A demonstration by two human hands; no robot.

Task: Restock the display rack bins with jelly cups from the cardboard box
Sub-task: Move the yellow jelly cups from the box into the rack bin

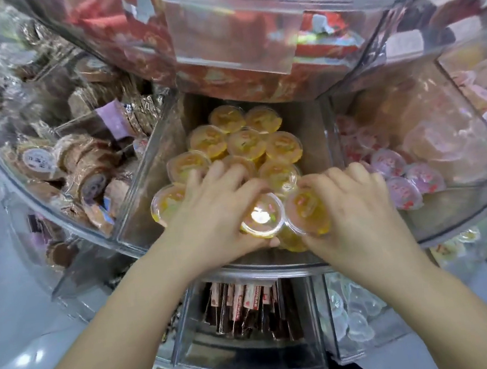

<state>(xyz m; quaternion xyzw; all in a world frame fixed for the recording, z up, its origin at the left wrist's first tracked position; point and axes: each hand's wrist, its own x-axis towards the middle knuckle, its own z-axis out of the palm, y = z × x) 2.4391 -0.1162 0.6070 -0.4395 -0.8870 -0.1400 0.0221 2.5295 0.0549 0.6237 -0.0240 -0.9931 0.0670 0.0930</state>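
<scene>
Both hands inside middle bin of display rack. Left hand grip curled round orange jelly cup; right hand grip pinching second cup, third cup below. Advise: set lids up, fill front gap, release only once seated. Count: roughly fourteen orange cups visible, two hands. Cardboard box not in view

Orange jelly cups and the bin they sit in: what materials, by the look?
Orange jelly cups: thin clear plastic, it seems, with a glossy film lid; glare spot on top, orange fill showing through.
Bin: rigid clear acrylic or similar; see-through walls, bright reflective edges.
</scene>
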